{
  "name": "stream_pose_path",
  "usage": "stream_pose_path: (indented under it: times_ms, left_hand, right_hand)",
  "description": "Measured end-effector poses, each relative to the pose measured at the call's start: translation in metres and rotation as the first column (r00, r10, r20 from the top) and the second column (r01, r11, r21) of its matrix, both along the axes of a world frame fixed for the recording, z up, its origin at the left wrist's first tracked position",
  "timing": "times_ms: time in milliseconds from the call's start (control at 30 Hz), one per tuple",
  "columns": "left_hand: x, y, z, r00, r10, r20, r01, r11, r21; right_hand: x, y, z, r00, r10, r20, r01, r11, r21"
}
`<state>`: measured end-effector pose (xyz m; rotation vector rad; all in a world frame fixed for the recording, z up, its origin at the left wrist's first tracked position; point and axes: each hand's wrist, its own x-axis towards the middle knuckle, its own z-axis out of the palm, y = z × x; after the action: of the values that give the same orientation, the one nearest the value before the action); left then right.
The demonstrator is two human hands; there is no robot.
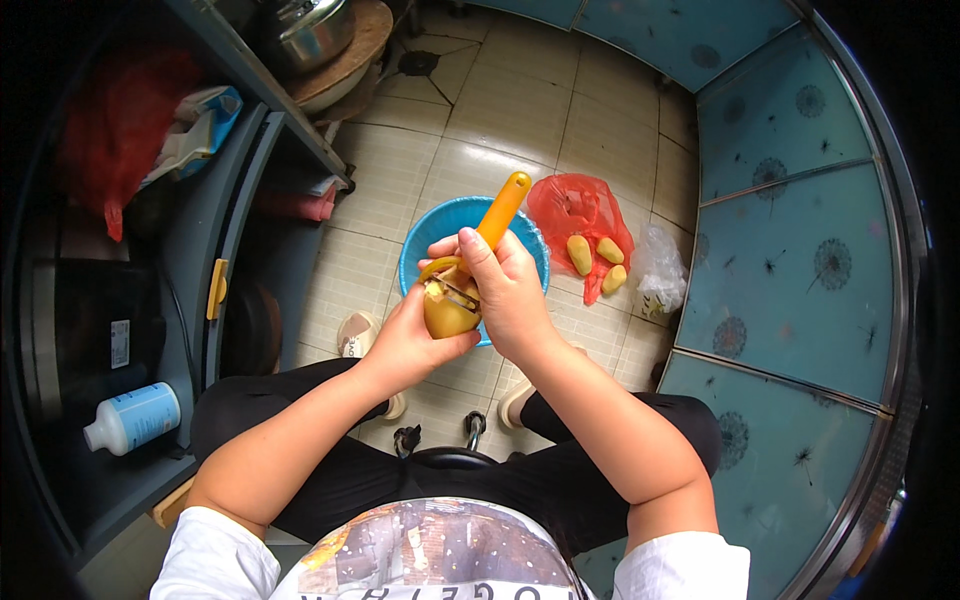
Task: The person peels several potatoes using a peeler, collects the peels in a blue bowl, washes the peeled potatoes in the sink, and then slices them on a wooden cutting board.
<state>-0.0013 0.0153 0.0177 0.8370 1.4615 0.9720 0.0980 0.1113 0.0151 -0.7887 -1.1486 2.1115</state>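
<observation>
My left hand holds a yellowish potato by its lower left side. In my right hand is a vegetable peeler with an orange-yellow handle, which points up and away from me. The peeler's metal blade lies against the upper part of the potato, where bits of peel show. Both hands are over a blue basin or bin on the floor; a thin plastic liner seems to cover its rim. Several peeled potatoes lie on a red plastic bag right of the basin.
A clear plastic bag lies beside the red one, near blue cabinet doors. Left stands a dark cabinet with a white-and-blue bottle and another red bag. A metal pot sits at the upper left. My shoes flank the basin's near side.
</observation>
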Motion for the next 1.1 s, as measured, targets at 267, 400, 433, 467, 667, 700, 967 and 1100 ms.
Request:
stream_pose_path:
  times_ms: [267, 400, 433, 467, 667, 700, 967, 1100]
  left_hand:
    - [0.006, -0.003, 0.004, 0.979, 0.035, -0.200, -0.010, 0.992, 0.124]
    - [0.000, 0.000, 0.001, 0.947, 0.043, -0.319, -0.001, 0.991, 0.131]
    - [0.000, 0.001, 0.002, 0.939, 0.047, -0.340, -0.002, 0.991, 0.133]
    - [0.001, 0.002, 0.004, 0.931, 0.052, -0.361, -0.003, 0.991, 0.135]
    - [-0.001, 0.004, 0.006, 0.931, 0.040, -0.363, 0.003, 0.993, 0.117]
    - [-0.002, 0.004, 0.006, 0.937, 0.040, -0.348, 0.002, 0.993, 0.120]
    - [0.001, -0.001, 0.010, 0.917, 0.063, -0.393, 0.066, 0.950, 0.306]
    - [-0.006, 0.003, 0.001, 0.907, 0.153, -0.392, 0.019, 0.916, 0.401]
  right_hand:
    - [0.008, 0.019, -0.015, 0.977, -0.207, 0.051, 0.213, 0.956, -0.204]
    - [0.014, 0.025, 0.006, 0.987, -0.150, -0.047, 0.131, 0.950, -0.283]
    - [0.013, 0.025, 0.007, 0.993, -0.113, -0.035, 0.101, 0.964, -0.245]
    - [0.012, 0.024, 0.007, 0.997, -0.075, -0.021, 0.069, 0.976, -0.208]
    - [0.005, 0.009, 0.011, 0.996, 0.073, 0.052, -0.070, 0.996, -0.057]
    - [0.005, 0.008, 0.007, 0.998, 0.050, 0.032, -0.046, 0.994, -0.103]
    - [0.009, 0.020, -0.022, 0.961, -0.229, 0.158, 0.272, 0.887, -0.373]
    - [0.015, 0.030, -0.016, 0.969, -0.190, 0.157, 0.233, 0.915, -0.329]
